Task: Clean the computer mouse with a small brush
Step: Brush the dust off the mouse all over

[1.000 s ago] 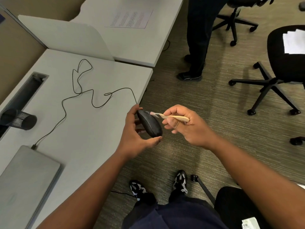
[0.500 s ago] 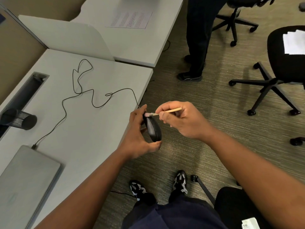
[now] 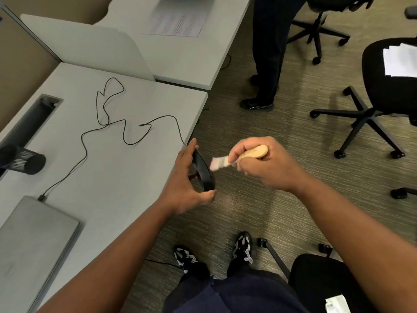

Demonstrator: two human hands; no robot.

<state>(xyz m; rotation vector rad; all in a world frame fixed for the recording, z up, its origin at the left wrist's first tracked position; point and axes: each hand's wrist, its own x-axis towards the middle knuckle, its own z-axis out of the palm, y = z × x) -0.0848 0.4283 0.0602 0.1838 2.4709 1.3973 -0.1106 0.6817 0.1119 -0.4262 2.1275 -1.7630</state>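
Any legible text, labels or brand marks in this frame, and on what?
Nothing can be read.
Printed sheet on the far desk: lines of text, too small.
Brush handle: faint marking, blurred.
White tag at bottom right: print too small.

A: Can any writing be read here?

B: None. The sheet (image 3: 178, 24) on the far desk (image 3: 198, 62) carries lines of print, too small to make out.

A: The brush (image 3: 244, 155)?

B: Its wooden handle bears a faint mark, blurred past reading.

A: Anything else?

B: A white tag (image 3: 337, 304) at the bottom edge has dark print, also illegible. The paper (image 3: 400, 61) on the chair (image 3: 383, 86) looks blank.
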